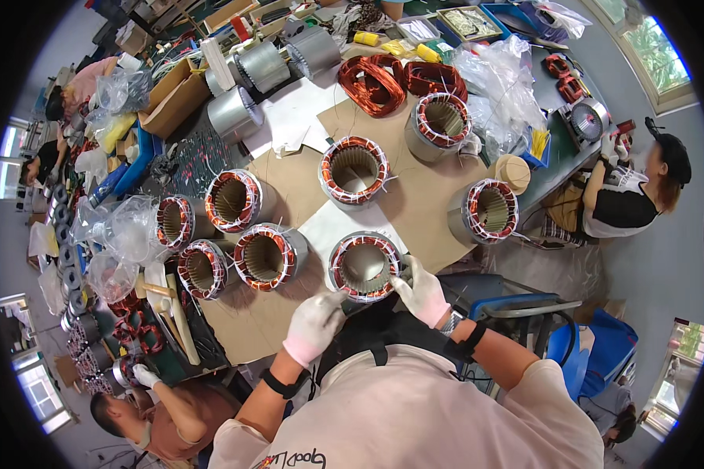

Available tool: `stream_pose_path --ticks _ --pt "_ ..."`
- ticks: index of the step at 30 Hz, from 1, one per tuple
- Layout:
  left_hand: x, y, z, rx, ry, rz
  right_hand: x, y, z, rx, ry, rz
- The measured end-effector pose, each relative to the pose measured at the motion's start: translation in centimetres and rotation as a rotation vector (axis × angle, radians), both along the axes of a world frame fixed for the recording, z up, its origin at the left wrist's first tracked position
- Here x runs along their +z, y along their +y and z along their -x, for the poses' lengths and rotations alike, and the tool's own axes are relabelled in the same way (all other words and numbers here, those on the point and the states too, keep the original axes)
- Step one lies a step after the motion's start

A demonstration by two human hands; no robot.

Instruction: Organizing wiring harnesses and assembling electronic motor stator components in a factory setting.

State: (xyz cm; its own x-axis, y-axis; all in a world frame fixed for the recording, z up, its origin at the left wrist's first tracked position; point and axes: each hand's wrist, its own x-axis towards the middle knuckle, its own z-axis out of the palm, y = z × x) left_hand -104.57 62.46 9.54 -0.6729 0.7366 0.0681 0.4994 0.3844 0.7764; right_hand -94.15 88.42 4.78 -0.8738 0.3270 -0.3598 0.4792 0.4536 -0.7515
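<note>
A motor stator (339, 255) stands upright at the table's near edge, its copper end winding laced with white cord. My right hand (421, 294), in a white glove, grips its right side, with the thumb at the rim. My left hand (314, 327), also gloved, is closed at the near left of the rim; whatever is pinched in its fingers is too small to make out. Just beyond stands another wound stator (323, 173). To the left, a laced stator (288, 252) is the nearest of several in a cluster.
Brown cardboard (250, 324) covers the table. Two more stators (432, 147) stand right; copper coils (371, 84) and bare steel cores (235, 116) lie at the back. A mallet (181, 324) lies left. A co-worker (630, 184) works at right, another (164, 414) at lower left. A blue-framed chair (516, 301) is near my right arm.
</note>
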Motion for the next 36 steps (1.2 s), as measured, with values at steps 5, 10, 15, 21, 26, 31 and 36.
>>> stream_pose_path --ticks 5,10,15,21,26,31,36 --pt "-3.1 -3.1 0.4 0.438 -0.366 -0.048 2.5 -0.4 0.6 -0.018 -0.036 0.033" --pt "-4.2 2.0 4.7 0.294 -0.427 0.252 1.9 -1.6 2.9 -0.041 -0.161 -0.234" --pt "-1.2 6.7 6.9 0.125 -0.103 0.658 2.6 -1.8 4.4 -0.036 -0.205 -0.287" --pt "-2.0 7.9 7.8 -0.013 0.06 0.808 2.6 -1.4 4.5 -0.073 -0.187 -0.216" --pt "-2.7 7.2 6.8 -0.012 0.045 0.763 3.8 -1.0 3.2 -0.045 -0.172 -0.217" --pt "-2.9 8.7 3.0 0.217 -0.072 0.533 5.1 3.1 2.6 0.084 -0.111 -0.366" --pt "-6.7 12.3 -0.1 0.376 -0.268 0.4 4.8 9.1 6.4 0.323 -0.095 -0.516"
